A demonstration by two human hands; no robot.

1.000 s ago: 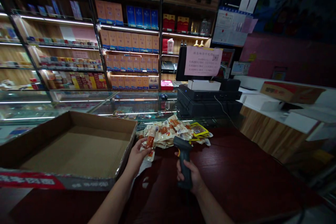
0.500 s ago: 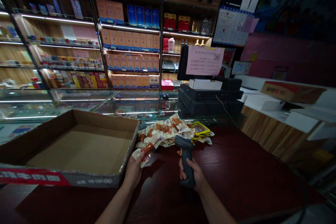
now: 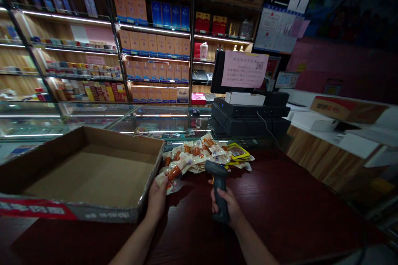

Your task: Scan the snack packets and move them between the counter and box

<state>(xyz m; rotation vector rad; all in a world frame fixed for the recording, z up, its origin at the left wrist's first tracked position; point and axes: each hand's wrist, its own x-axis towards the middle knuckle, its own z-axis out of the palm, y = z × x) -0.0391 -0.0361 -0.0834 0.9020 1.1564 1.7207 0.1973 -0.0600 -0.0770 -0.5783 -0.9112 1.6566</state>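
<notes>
My left hand (image 3: pixel 158 196) pinches the near end of a clear-wrapped sausage (image 3: pixel 174 172), just right of a cardboard tray. In my right hand (image 3: pixel 226 205) is a dark grey barcode scanner (image 3: pixel 220 190), held upright by its handle with its head towards the packs. Beyond both hands lies a heap of packaged sausages (image 3: pixel 199 151), reddish-brown inside clear and cream wrappers. Yellow snack packets (image 3: pixel 238 151) rest at the heap's right end. The shallow cardboard tray (image 3: pixel 93 212) on the left holds nothing that I can see.
A dark red wooden tabletop (image 3: pixel 280 211) spreads under my hands. Behind the heap are a glass display counter (image 3: pixel 161 116) and a monitor (image 3: pixel 217 74) with a pink notice, above a black cash drawer (image 3: pixel 251 126). A cardboard box (image 3: pixel 348 108) sits on the white counter at right.
My left hand has shifted slightly left, still pinching the sausage pack. The scanner in my right hand has moved a touch left. The view has tilted slightly.
</notes>
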